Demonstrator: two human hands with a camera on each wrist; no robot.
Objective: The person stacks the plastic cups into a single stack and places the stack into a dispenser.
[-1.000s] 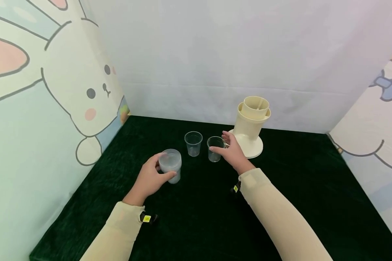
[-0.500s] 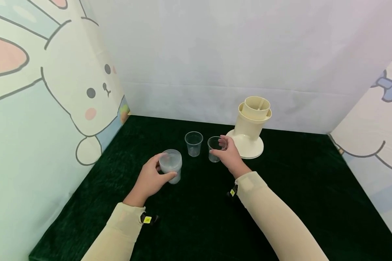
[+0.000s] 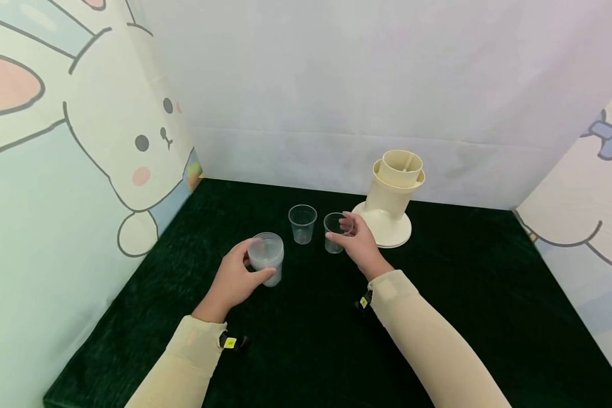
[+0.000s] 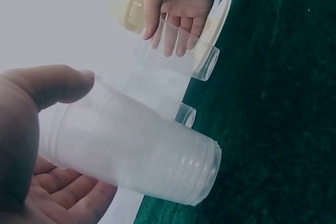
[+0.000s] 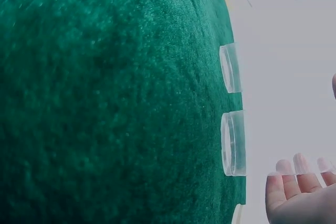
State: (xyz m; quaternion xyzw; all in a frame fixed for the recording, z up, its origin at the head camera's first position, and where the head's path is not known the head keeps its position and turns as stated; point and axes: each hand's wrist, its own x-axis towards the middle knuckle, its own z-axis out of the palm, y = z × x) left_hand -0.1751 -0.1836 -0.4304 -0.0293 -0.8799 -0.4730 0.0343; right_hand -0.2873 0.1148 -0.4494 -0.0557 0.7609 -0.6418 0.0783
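Observation:
My left hand (image 3: 237,277) grips a stack of nested clear plastic cups (image 3: 268,255), thumb on one side and fingers on the other. Seen in the left wrist view, the cup stack (image 4: 136,145) is tilted across the frame. Farther right, my right hand (image 3: 359,241) holds a single clear plastic cup (image 3: 332,241) near its rim; this cup stands upright on the green cloth. Some of the right fingers (image 5: 307,179) show through clear plastic in the right wrist view. Another clear plastic cup (image 3: 302,224) stands upright between the two hands, touched by neither.
A cream cylindrical holder (image 3: 390,195) with a round base stands just behind my right hand. Dark green cloth (image 3: 306,340) covers the table. A white curtain (image 3: 336,85) rises at the back edge, and a rabbit-print panel (image 3: 127,130) stands at left.
My right hand has shifted slightly left and its fingers have come in around the single cup. My left hand and its cup stack have stayed put.

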